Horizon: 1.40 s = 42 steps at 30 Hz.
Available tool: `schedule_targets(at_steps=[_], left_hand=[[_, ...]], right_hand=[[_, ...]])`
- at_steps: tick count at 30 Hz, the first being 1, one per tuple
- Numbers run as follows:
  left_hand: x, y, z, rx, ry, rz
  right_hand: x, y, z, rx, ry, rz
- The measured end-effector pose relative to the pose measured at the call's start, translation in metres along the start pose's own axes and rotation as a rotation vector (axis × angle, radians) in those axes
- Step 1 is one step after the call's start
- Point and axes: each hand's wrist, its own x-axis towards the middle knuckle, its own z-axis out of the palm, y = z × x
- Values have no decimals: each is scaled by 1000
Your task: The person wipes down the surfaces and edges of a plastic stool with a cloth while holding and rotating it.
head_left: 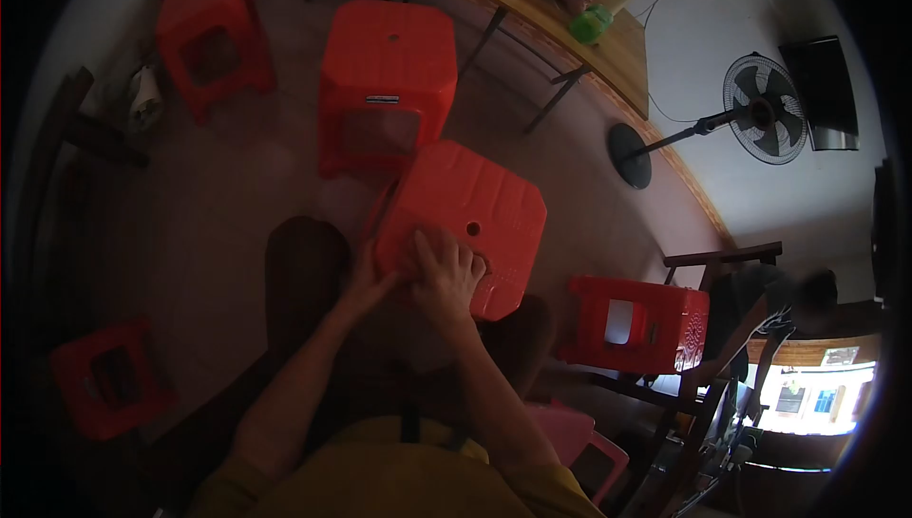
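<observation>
A red plastic stool (494, 205) with a round hole in its seat stands tilted in view between the person's knees. My left hand (366, 282) is at the stool's near left edge, its fingers partly hidden against the side. On the seat top, near the front edge, lies my right hand (445, 269), fingers bent and pressed to the surface; whether something small is under them I cannot make out. Just beyond is another red stool (394, 53) with a small label on its edge.
More red stools stand at the upper left (211, 38), lower left (112, 376) and right (632, 323). A wooden table (532, 5), a fan (760, 110) and a pink stool (570, 433) are around. Another person (760, 300) bends over at the right.
</observation>
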Motion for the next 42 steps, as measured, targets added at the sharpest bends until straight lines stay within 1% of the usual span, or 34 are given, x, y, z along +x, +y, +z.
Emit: schedule_targets(at_steps=[2, 3, 5, 6, 8, 11, 15, 17, 18, 20, 21, 23, 24, 26, 27, 29, 33, 36, 39, 41, 42], left_hand=[[-2, 5, -1, -27, -94, -48], [-3, 2, 4, -31, -113, -51], [-4, -4, 6, -124, -52, -44], [-4, -5, 6, -124, -50, -46], [-4, -6, 9, -82, -32, -56], [0, 0, 8, -171, -45, -65], [0, 19, 0, -172, -65, -37], [0, 23, 0, -187, -53, -53], [1, 17, 2, -188, -53, -49], [4, -3, 6, -289, -42, -34], [1, 7, 2, -290, -37, -36], [-5, 40, -6, -370, -71, -104], [-4, 33, -4, -375, -75, -105], [2, 11, 1, -339, -62, -32], [2, 12, 1, -344, -65, -33], [1, 12, -1, -270, -75, -72], [0, 18, -2, -265, -83, -51], [0, 12, -1, -250, -87, -56], [3, 11, 0, -268, -79, -7], [0, 14, 0, -276, -33, -101], [1, 17, -1, -275, -39, -96]], right_hand=[[5, 5, -8, 86, -137, 10], [5, 8, -12, 78, -142, 28], [11, 11, -14, 113, -171, -18], [14, 9, -13, 114, -172, -20], [18, 5, -13, 58, -235, 43], [21, 4, -21, 41, -266, 26], [21, 7, -23, 67, -255, 22], [20, 8, -30, 88, -354, 71], [18, 12, -31, 85, -351, 71], [12, 25, -32, -36, -265, 79], [12, 34, -36, -36, -267, 74], [10, 58, -47, -101, -313, 241], [5, 73, -50, -106, -315, 244], [-6, 101, -51, -139, -286, 390], [-11, 106, -55, -144, -288, 392], [-20, 113, -58, -86, -270, 539], [-20, 111, -59, -83, -309, 585], [-19, 110, -58, -82, -304, 564], [-17, 108, -63, -61, -320, 580], [-22, 104, -63, -56, -332, 581], [-24, 102, -63, -57, -327, 586]])
